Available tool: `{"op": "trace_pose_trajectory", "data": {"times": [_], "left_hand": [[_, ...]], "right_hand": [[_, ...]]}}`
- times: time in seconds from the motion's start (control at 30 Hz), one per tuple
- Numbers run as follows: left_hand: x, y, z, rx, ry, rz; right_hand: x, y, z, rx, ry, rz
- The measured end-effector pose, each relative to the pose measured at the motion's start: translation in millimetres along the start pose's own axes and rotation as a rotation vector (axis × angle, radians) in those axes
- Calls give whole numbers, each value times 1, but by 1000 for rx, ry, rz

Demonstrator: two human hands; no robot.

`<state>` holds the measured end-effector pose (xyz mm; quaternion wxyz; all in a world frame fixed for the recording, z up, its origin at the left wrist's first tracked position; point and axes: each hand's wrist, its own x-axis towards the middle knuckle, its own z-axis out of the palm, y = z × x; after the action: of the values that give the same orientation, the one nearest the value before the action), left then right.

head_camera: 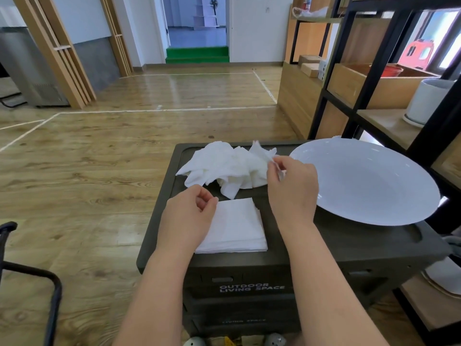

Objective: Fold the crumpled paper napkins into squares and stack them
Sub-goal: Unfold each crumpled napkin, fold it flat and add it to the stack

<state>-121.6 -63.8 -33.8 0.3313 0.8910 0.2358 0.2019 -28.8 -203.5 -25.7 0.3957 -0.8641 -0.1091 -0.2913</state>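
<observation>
While crumpled napkins (224,166) sprawl loosely, folded napkins (234,228) lie squarely stacked.

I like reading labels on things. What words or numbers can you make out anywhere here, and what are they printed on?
"OUTDOOR LIVING SPACE": white letters on the front of the dark storage box under the napkins.
A second fainter line lower on the same box front: too blurred to read.
Boxes on the wooden shelf: no readable text.
</observation>
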Motion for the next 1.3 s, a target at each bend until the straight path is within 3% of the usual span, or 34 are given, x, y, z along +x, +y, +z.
{"op": "trace_pose_trajectory", "data": {"times": [0.17,0.3,0.4,0.47,0.57,0.67,0.77,1.03,1.3], "left_hand": [[-1,18,-8,-450,58,-84],[-2,30,-18,-1007,-187,-340],[-4,33,-21,-1302,-350,-481],[-3,30,-21,-1360,-349,-500],[1,21,-22,-1136,-278,-451],[3,13,-22,-818,-212,-367],[2,7,-21,-639,-205,-340],[2,-3,-8,-63,12,-199],[0,-7,-3,62,24,-227]], "right_hand": [[2,-32,-41,615,-71,162],[2,-41,-56,1015,-323,386],[2,-34,-54,1032,-450,481],[2,-27,-49,840,-528,512],[2,-18,-45,592,-621,496],[-1,-17,-41,477,-657,468],[-7,-14,-31,371,-676,459],[-14,-7,-17,16,-809,312],[-17,-5,-12,-155,-826,228]]}}
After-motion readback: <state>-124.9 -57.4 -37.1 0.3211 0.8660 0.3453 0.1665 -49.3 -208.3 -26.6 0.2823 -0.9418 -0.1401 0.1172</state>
